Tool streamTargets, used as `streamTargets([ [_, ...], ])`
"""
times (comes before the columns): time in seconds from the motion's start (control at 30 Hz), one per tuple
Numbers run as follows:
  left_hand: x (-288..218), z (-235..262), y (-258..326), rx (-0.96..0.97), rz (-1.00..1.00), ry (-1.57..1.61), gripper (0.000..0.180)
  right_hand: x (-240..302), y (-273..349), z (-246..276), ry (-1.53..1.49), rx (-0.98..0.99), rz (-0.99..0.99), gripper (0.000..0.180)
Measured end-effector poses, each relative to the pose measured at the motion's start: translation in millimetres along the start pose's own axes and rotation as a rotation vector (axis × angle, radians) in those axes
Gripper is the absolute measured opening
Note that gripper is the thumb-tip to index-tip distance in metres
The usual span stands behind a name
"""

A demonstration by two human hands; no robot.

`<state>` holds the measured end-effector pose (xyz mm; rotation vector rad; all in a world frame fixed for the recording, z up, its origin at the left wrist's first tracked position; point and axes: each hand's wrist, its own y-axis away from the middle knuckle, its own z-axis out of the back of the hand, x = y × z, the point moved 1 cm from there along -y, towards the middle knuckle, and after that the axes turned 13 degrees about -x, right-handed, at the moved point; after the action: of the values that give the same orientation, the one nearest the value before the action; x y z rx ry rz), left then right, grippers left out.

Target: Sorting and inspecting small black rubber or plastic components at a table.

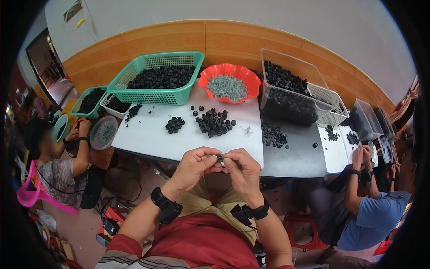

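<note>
Just off the front edge of the white board [152, 134], my two hands meet over a small black piece [219, 158]. My left hand [197, 162] pinches it between thumb and fingers. From the other side my right hand [242, 169] is closed on the same piece, its thumb and fingertips pressed in. A light glint shows under it; what that is, I cannot make out. Ahead on the board lie a larger pile of black caps [215, 123] and a smaller cluster of black caps [174, 125]. A few thin metal pins [247, 131] lie to their right.
Behind stand a green basket [154, 97] of black parts, a red bowl [253, 89] of metal pins and a clear bin [286, 101] of black pieces. Loose black parts [273, 134] lie to the right. Co-workers sit at left [62, 166] and right [376, 219].
</note>
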<state>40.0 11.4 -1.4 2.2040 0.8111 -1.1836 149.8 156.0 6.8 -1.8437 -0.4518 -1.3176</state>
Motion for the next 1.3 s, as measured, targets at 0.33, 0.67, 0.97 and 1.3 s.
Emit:
streamTargets([
  [0.33,1.0,-5.0,5.8,-0.025,-0.002,-0.038,0.022,3.0,4.0,4.3,0.092,-0.013,0.069,0.007],
  [0.67,1.4,-10.9,8.7,-0.016,-0.044,-0.149,0.022,6.6,2.8,10.6,0.224,0.022,0.154,0.006],
  [0.97,1.8,-15.0,7.3,-0.041,0.054,-0.141,0.021,7.5,3.1,14.5,0.192,0.029,0.066,0.006],
  [1.3,-3.2,-20.8,12.6,0.003,0.153,0.013,0.016,17.0,1.4,23.0,0.140,0.075,0.078,0.015],
])
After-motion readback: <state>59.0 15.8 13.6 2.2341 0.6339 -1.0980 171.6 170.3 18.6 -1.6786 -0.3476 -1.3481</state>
